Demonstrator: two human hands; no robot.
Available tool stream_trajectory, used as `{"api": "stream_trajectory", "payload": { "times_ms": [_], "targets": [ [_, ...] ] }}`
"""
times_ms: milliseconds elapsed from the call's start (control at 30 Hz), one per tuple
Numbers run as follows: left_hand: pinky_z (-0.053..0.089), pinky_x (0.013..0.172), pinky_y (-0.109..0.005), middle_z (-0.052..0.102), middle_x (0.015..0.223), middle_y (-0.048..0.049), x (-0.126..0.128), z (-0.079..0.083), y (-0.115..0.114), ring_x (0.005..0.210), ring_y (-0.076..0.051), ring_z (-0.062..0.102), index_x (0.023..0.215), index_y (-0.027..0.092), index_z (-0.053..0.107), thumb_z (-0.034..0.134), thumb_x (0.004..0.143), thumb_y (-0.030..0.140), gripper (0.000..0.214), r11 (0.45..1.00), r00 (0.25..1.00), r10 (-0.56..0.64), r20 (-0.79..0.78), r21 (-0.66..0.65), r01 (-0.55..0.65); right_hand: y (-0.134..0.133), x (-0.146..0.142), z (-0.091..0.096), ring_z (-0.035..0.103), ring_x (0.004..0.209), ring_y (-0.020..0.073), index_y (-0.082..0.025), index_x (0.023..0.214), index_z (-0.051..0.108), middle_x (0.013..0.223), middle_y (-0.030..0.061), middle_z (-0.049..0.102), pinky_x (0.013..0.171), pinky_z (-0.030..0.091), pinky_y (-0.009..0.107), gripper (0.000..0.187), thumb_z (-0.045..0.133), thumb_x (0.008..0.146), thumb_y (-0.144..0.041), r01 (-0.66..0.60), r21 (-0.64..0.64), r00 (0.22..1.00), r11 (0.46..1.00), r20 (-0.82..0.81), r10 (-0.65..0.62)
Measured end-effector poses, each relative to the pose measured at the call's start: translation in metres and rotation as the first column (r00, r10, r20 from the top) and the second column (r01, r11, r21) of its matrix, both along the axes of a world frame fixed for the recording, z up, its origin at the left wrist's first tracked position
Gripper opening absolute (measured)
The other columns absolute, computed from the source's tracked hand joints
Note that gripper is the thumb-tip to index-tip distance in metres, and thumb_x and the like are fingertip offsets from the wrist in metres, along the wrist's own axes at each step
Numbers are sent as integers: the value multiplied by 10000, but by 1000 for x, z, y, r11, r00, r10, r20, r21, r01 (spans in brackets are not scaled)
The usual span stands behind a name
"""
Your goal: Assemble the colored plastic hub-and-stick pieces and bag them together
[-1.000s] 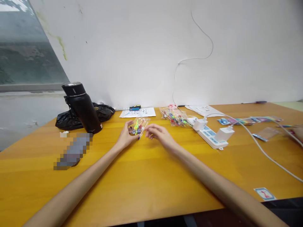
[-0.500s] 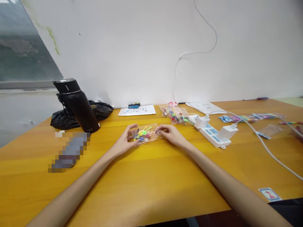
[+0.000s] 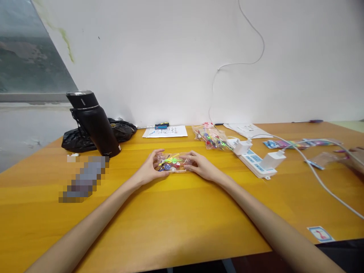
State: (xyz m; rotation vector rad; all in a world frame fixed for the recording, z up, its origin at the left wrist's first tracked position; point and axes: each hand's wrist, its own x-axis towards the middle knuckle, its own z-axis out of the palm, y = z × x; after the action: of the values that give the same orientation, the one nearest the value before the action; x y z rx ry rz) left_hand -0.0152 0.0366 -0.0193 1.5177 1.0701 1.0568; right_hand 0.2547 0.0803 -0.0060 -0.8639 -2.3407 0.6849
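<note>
A clear plastic bag (image 3: 172,163) of small colourful pieces, among them green, yellow, blue and red ones, is on the wooden table (image 3: 170,220) in front of me. My left hand (image 3: 150,167) grips its left end, thumb at the near edge and fingers at the far side. At the right end my right hand (image 3: 200,166) is closed around the bag, its fingers curled over the plastic. Single pieces inside are too small to name. Behind and to the right lies a second clear bag (image 3: 210,137) of similar coloured pieces, with neither hand on it.
On the left stand a black bottle (image 3: 98,131) and a black plastic bag (image 3: 123,131), with a blurred-out object (image 3: 85,180) nearer. Screwdrivers (image 3: 162,126) lie over a paper (image 3: 176,131). To the right are a power strip (image 3: 257,165), white cables and another person's hand (image 3: 356,159).
My right hand has moved left and its fingers have curled further over the bag. The bag looks more bunched between my hands. Another person's hand has come in at the right edge.
</note>
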Motion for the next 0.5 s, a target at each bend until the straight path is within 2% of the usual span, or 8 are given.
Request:
{"api": "stream_trajectory", "payload": {
  "times_ms": [133, 233, 400, 500],
  "targets": [
    [395, 1171, -508, 511, 1453, -166, 3, 3, 1, 1318, -303, 569, 1384, 245, 425, 900, 639, 237, 883, 999, 995, -29, 92, -18, 30, 1, 0, -2, 649, 1004, 233, -214, 1212, 730, 1125, 105, 640, 932, 511, 367, 297, 637, 950, -321, 48, 46, 998, 998, 40, -50],
    [378, 1185, -496, 529, 1465, -143, 4, 10, -2, 1346, -308, 547, 1338, 233, 511, 867, 673, 232, 755, 997, 992, -76, 98, -11, 77, 1, -1, -3, 663, 1006, 237, -206, 1114, 753, 1112, 97, 686, 932, 513, 366, 239, 647, 945, -337, 65, 30, 998, 997, -1, -65],
    [407, 1162, -509, 479, 1540, -108, 5, 21, -8, 1284, -318, 600, 1378, 255, 528, 831, 731, 276, 715, 999, 998, -36, 57, 29, 34, 2, -4, -3, 712, 1008, 258, -201, 1187, 720, 1138, 80, 757, 932, 548, 391, 325, 641, 942, -398, 65, -138, 986, 988, -145, -85],
    [408, 1166, -490, 420, 1587, -99, 6, 24, -9, 1322, -327, 568, 1396, 258, 537, 835, 735, 300, 726, 998, 998, -15, 69, 68, 10, 1, -5, 1, 699, 1102, 265, -205, 1287, 684, 1235, 85, 733, 1010, 529, 407, 405, 650, 935, -403, 36, -171, 969, 985, -234, -76]
  ]
}}
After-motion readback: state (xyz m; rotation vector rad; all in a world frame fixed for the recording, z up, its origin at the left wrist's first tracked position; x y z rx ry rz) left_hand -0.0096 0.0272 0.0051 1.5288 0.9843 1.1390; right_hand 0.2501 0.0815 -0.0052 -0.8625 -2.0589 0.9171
